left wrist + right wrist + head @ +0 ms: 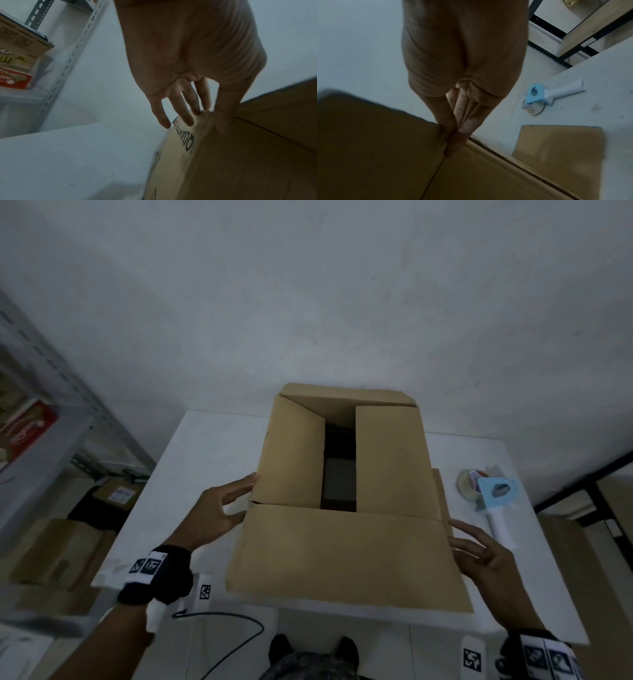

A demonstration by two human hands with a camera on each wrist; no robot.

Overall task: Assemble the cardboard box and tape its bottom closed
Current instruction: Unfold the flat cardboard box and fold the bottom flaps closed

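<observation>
A brown cardboard box [342,546] stands on the white table [205,446]. Its two side flaps are folded inward with a dark gap between them. The near flap juts out toward me and the far flap stands up. My left hand [226,501] touches the box's left near corner with straight fingers [181,112] on the printed side of the box [240,162], thumb along the flap fold. My right hand [476,546] lays straight, closed fingers [460,124] against the right edge of the near flap of the box [376,148]. A blue-and-white tape dispenser [493,498] lies right of the box.
The tape dispenser [544,94] sits past my right hand, beside a cardboard flap [556,146] flat on the table. A metal shelf [51,405] with cartons stands at the left, with boxes [61,546] on the floor below. A black cable [233,631] hangs off the near table edge.
</observation>
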